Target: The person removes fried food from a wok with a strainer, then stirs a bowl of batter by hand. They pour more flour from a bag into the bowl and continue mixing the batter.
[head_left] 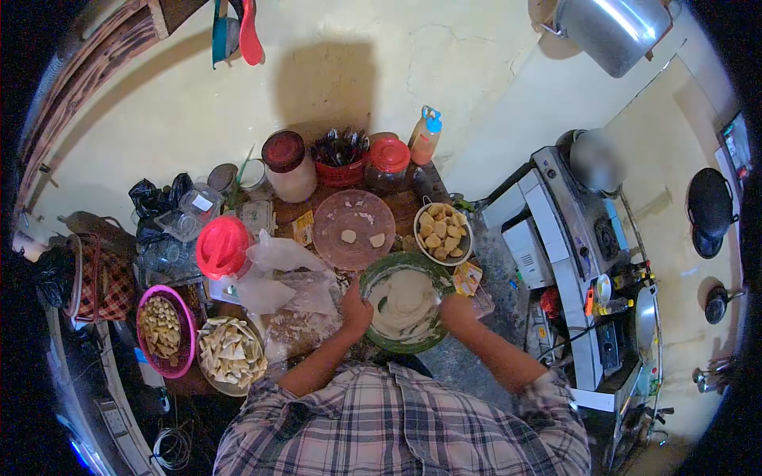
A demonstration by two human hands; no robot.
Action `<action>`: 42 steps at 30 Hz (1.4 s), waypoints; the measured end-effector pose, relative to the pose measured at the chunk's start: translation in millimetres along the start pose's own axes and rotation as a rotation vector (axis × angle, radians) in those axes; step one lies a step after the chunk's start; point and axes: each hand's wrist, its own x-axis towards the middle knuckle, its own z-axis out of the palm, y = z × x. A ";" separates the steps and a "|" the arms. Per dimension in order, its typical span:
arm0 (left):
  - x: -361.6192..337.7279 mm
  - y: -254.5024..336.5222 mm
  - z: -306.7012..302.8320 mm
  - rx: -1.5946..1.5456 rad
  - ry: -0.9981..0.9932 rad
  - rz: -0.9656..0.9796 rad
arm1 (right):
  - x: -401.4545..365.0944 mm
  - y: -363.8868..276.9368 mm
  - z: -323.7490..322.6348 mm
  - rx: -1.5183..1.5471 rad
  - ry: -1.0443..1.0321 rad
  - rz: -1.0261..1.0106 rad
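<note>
A green basin [406, 343] stands at the table's front edge, close to my body. Pale, wet batter [405, 301] covers its inside, with a small dark green bit near the left. My left hand [357, 312] is closed on the basin's left rim. On the opposite side, my right hand [457, 312] grips the right rim, slightly blurred. Just behind the basin lies a round translucent pinkish lid [353, 226] with a few pale dough scraps on it. A white bowl of light brown chunks [442, 231] sits at the basin's back right.
Left are a pink basket [187, 333] of pale pieces, a bowl of pale slices [232, 355], plastic bags [278, 278] and a red-lidded container [224, 247]. Jars [290, 166], a red cutlery basket [341, 174] and a bottle [426, 136] line the back. A stove [575, 206] stands right.
</note>
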 end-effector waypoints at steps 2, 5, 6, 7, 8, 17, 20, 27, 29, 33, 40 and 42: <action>-0.2 5.7 -2.4 0.023 -0.011 -0.004 | 12.2 -25.3 13.9 -0.036 0.054 -0.051; -1.9 5.5 -0.1 0.076 -0.002 -0.011 | -14.1 -76.1 3.1 0.204 0.343 0.005; -3.1 3.8 0.8 0.104 0.013 -0.012 | -28.9 -80.1 0.8 0.189 0.216 -0.131; -3.7 -0.6 1.5 0.107 0.014 -0.013 | -37.7 -83.2 1.8 0.175 0.088 -0.265; -2.3 -4.6 2.2 0.074 -0.016 -0.033 | -40.2 -69.3 7.6 0.177 0.090 -0.265; -2.7 -2.5 3.8 0.063 0.045 0.126 | 5.3 -45.9 8.1 0.048 0.127 -0.043; -1.7 11.5 -2.5 0.074 0.028 0.045 | -6.7 -60.1 37.5 0.089 0.082 -0.167; -1.9 13.2 -3.2 0.091 -0.014 -0.058 | 1.6 -19.1 -18.2 0.125 0.090 0.033; -1.7 4.6 1.5 0.095 0.022 -0.009 | -8.1 -43.4 5.1 0.154 0.131 -0.024; -0.5 -4.3 5.9 0.106 0.059 0.099 | -21.3 -54.6 21.8 0.086 -0.016 -0.167; -2.3 5.6 -1.6 0.090 0.001 0.022 | 10.5 -46.9 8.2 0.239 0.224 0.084; -3.1 13.8 -5.0 0.073 -0.032 0.021 | -1.3 -72.2 37.2 0.144 0.216 -0.169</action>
